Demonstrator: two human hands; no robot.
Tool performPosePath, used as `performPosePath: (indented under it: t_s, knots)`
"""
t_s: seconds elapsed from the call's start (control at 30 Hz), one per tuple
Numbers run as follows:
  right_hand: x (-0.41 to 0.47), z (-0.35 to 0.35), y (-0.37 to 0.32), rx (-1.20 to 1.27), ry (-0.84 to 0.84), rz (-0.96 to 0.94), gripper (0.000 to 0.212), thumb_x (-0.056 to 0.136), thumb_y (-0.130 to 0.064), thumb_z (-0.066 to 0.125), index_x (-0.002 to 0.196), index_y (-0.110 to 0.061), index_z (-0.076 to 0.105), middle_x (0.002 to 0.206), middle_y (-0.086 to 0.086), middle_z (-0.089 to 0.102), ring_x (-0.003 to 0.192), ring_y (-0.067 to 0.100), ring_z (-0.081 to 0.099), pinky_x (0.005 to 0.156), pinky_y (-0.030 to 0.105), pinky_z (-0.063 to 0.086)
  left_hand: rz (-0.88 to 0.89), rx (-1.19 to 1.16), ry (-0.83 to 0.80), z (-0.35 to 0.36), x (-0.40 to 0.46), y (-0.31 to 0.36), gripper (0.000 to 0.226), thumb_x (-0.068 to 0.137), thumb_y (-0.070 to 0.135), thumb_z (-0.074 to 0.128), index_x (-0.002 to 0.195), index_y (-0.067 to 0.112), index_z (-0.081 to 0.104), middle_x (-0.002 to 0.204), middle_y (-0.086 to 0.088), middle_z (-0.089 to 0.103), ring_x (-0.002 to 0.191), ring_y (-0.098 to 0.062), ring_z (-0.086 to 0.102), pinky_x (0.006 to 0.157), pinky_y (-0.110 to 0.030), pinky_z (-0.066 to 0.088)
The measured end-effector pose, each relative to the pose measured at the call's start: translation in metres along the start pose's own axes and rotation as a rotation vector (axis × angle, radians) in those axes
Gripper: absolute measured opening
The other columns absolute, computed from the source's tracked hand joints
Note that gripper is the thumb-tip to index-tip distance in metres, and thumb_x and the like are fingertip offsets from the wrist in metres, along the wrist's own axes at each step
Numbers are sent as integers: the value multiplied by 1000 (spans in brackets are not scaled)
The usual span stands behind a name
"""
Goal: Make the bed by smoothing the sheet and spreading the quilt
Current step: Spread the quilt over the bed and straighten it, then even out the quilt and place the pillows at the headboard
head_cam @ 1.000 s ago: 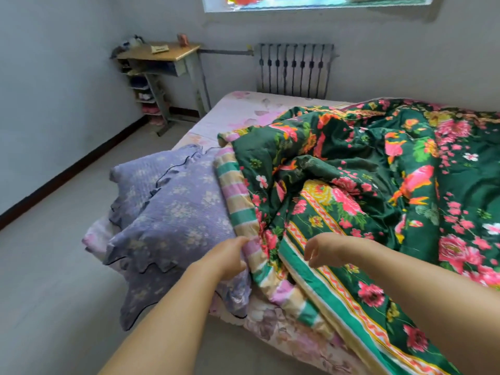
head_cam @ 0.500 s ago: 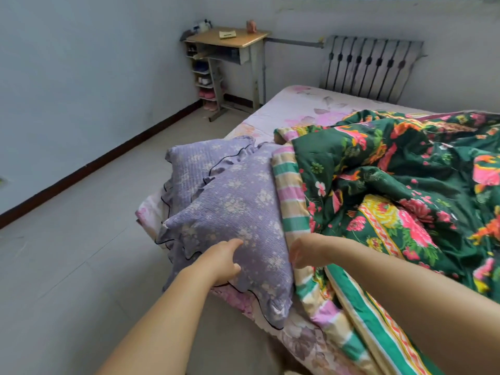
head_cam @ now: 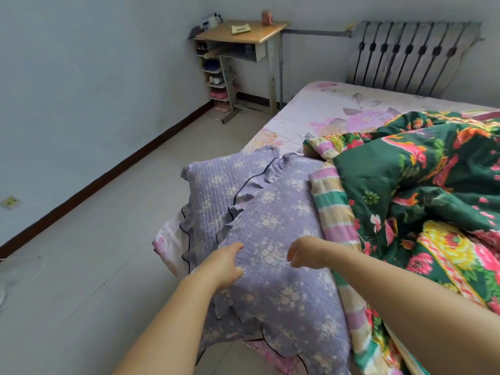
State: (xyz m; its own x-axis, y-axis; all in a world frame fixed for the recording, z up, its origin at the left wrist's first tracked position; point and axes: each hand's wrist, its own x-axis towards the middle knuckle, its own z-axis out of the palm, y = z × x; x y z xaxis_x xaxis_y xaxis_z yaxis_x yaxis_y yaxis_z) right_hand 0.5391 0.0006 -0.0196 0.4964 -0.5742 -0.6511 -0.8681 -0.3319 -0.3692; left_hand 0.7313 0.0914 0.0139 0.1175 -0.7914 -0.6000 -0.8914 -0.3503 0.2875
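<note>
A green floral quilt (head_cam: pixel 422 190) with a striped border lies bunched over the right side of the bed. The pink flowered sheet (head_cam: pixel 332 109) shows bare at the far end. Two purple quilted pillows overlap at the near left corner: the near pillow (head_cam: pixel 281 239) and the far pillow (head_cam: pixel 211 185). My left hand (head_cam: pixel 224 263) rests on the near pillow's left edge, thumb and fingers spread. My right hand (head_cam: pixel 305 251) hovers over the same pillow with fingers loosely curled, holding nothing.
A small wooden desk (head_cam: pixel 243 33) with shelves of shoes beneath stands in the far corner. A grey radiator (head_cam: pixel 411 55) lines the wall behind the bed. Tiled floor (head_cam: pixel 94 253) stretches to the left, bounded by a dark skirting board.
Both hands have left the quilt's striped edge and moved left onto the near pillow. The view has swung left and down, so the pillows now sit centrally.
</note>
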Motion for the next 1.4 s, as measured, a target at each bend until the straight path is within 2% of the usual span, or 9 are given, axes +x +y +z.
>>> performPosePath:
  t_s: [0.2,0.33,0.47,0.63,0.77,0.83,0.97,1.23,1.4]
  knots:
    - [42,-13,-1,147,142,148,35,94,-19,51,128,-17,57,131,5,57,117,23,56,95,28,43,40,-42,-80,-22,50,-10,62,96,20,51,149,28,21,153,-5,30,108,-20,55,95,-35,46]
    - [66,-21,-3,314,289,294,41,94,-25,54,133,-16,49,127,10,56,89,24,63,78,30,50,106,-2,-125,-37,100,-12,63,96,31,52,149,24,20,155,-5,22,118,-23,49,97,-35,43]
    - [75,-20,-11,382,365,414,42,92,-27,57,131,-14,50,131,10,51,115,27,55,92,33,47,133,-6,-95,-42,150,-5,84,83,57,59,149,19,23,153,-8,22,137,-28,32,109,-43,35]
    - [85,-15,-13,471,407,496,39,90,-29,58,127,-18,51,133,5,51,118,24,52,96,35,44,27,-146,-71,-32,213,16,111,70,70,62,151,16,9,154,-17,16,141,-35,23,110,-52,31]
    - [82,-1,-13,513,405,510,42,90,-31,59,130,-20,50,135,4,50,123,22,47,98,31,39,-113,-380,-92,-11,239,21,129,59,64,76,151,16,-2,152,-18,27,135,-37,35,109,-49,34]
    - [79,2,-14,528,404,510,46,90,-31,60,132,-19,49,138,3,47,127,21,44,100,29,37,-137,-528,-38,-3,247,23,117,59,51,83,146,6,19,139,-15,46,126,-34,48,104,-43,41]
    - [73,1,-14,572,418,569,45,89,-34,60,131,-21,49,137,4,48,125,22,46,102,31,38,-206,-931,-59,-8,253,31,50,72,23,80,111,-2,61,110,-16,66,97,-33,64,89,-45,53]
    - [53,-44,-30,586,613,613,38,91,-36,58,123,-18,55,131,7,52,117,23,52,90,27,40,-63,-1143,190,-80,205,54,44,90,18,62,127,-4,54,109,-15,61,100,-28,60,82,-34,46]
    - [47,-66,-50,620,677,611,46,92,-42,54,131,-16,51,137,6,49,124,23,48,97,30,38,219,-1019,408,-163,183,56,28,89,20,62,104,-3,66,105,-22,67,91,-29,63,77,-34,46]
